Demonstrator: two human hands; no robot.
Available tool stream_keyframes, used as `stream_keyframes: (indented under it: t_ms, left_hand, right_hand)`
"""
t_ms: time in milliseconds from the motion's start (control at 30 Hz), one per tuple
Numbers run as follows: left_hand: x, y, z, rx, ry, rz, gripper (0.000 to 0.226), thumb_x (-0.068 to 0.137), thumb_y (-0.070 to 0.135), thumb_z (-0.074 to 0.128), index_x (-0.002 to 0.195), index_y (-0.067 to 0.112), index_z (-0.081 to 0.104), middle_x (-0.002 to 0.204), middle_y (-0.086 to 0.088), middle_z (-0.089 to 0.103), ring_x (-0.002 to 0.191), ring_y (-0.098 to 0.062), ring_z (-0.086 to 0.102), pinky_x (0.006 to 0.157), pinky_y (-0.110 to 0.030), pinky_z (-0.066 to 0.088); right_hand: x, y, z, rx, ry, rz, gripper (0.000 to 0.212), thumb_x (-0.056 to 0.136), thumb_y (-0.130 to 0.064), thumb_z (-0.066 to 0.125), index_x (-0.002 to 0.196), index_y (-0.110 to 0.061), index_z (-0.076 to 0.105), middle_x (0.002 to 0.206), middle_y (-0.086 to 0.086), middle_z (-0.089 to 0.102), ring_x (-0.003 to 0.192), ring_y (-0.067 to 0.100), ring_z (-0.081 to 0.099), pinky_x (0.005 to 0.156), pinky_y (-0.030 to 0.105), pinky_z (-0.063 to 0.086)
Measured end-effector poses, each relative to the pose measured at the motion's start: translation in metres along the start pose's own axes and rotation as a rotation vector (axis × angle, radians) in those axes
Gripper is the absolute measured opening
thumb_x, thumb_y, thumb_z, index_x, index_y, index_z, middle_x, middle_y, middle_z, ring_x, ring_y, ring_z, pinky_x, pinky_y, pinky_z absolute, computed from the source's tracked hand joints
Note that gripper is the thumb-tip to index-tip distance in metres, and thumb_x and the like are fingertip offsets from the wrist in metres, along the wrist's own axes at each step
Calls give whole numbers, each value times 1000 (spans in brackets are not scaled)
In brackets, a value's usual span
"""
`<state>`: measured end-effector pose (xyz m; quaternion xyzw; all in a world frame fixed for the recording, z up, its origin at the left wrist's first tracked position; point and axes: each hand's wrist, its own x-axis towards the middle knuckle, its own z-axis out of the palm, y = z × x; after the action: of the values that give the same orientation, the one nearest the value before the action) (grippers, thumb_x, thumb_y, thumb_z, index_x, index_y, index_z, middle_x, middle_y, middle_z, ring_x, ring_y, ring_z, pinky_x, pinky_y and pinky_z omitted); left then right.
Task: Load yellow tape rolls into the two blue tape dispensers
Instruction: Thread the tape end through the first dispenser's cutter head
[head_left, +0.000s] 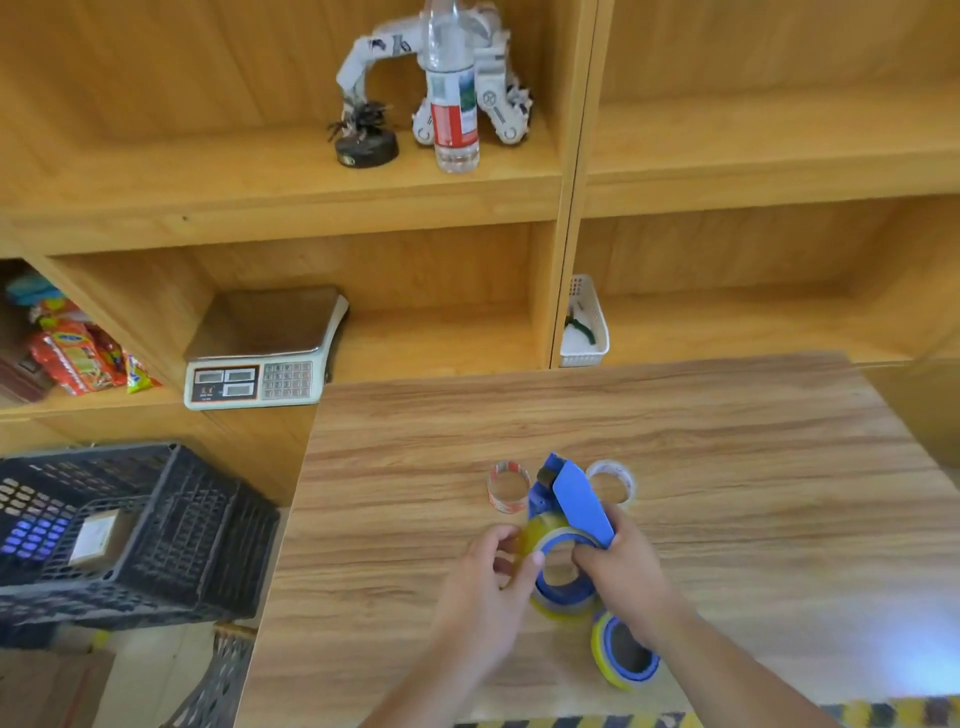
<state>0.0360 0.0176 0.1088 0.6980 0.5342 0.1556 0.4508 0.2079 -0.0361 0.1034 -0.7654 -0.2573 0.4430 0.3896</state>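
Left hand (491, 566) grip pinches the translucent yellow tape roll (540, 538), right hand (621, 558) grip clamps the blue plastic tape dispenser (576, 499); risk: roll seats crooked on hub, jams.

Head camera looks down, close over the table (727, 441).

the right hand (621, 564) covers the handle end of the blue plastic tape dispenser (576, 499), and the left hand (493, 577) hides part of the yellow tape roll (540, 535) mounted on it. a second blue-cored yellow roll (623, 652), near the wooden table's (727, 441) front edge, sits partly behind the right forearm. the clear plastic bottle (452, 93) on the shelf is cut off at the top edge.
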Motion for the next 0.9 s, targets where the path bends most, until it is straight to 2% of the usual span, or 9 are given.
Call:
stream_keyframes:
  t_ms: [100,167,300,433,533,633,767,833,900]
  left_hand:
    - [-5,20,-2,-54,64,59,24,93,45,69,115,38,62,95,18,73,89,7,65,72,-9,50]
    - [-11,34,-2,-109,96,71,17,93,42,69,108,43,60,94,18,74,88,7,67,71,-9,50]
    - [-28,57,6,-304,172,74,28,94,36,70,120,36,60,106,16,73,86,2,70,75,-15,54]
    - [-49,73,19,-459,212,74,28,93,30,74,115,40,59,104,10,72,82,-4,73,82,-33,62]
    - [-56,77,21,-426,187,116,32,87,42,76,113,45,57,102,10,67,78,-7,71,81,-42,64]
    - [-53,75,6,-273,150,241,45,80,56,68,122,43,60,111,17,59,92,-3,66,88,-28,58]
    - [-44,76,-23,-87,-48,404,35,98,30,66,129,46,63,126,29,54,116,-4,60,94,-16,49]
    - [-41,79,-34,-45,-151,435,33,99,24,67,124,45,69,127,29,58,109,-4,62,94,-13,47]
    - [-39,83,-41,-39,-186,460,31,94,21,74,116,42,75,121,26,64,99,-7,63,91,-12,46]
  right_hand:
    - [-8,-15,-13,51,23,-61,31,81,-3,63,105,-22,64,72,2,62,59,19,52,61,34,40]
    - [-14,-25,-20,90,53,-78,31,82,-7,65,104,-28,65,78,6,70,65,26,61,63,34,45]
    - [-23,-32,-34,247,72,-119,24,79,-10,66,101,-19,66,96,18,74,75,24,69,73,39,53]
    - [-28,-32,-46,357,36,-141,12,84,-5,66,95,-4,65,74,11,69,68,24,63,71,40,49]
    - [-30,-29,-55,396,-17,-138,7,84,-2,64,89,2,64,69,13,63,67,26,58,70,40,47]
    - [-36,-29,-62,403,-120,-122,8,77,-5,65,84,-2,64,69,17,62,67,29,57,70,40,47]
    - [-38,-23,-68,391,-196,-73,40,64,-7,69,101,7,60,73,20,61,66,29,57,67,40,49]
    - [-39,-22,-70,422,-249,-49,51,63,-5,71,110,9,55,75,21,61,67,30,58,64,38,51]
    - [-43,-23,-74,448,-328,-34,45,60,-3,71,102,5,58,73,21,60,65,30,57,62,36,50]
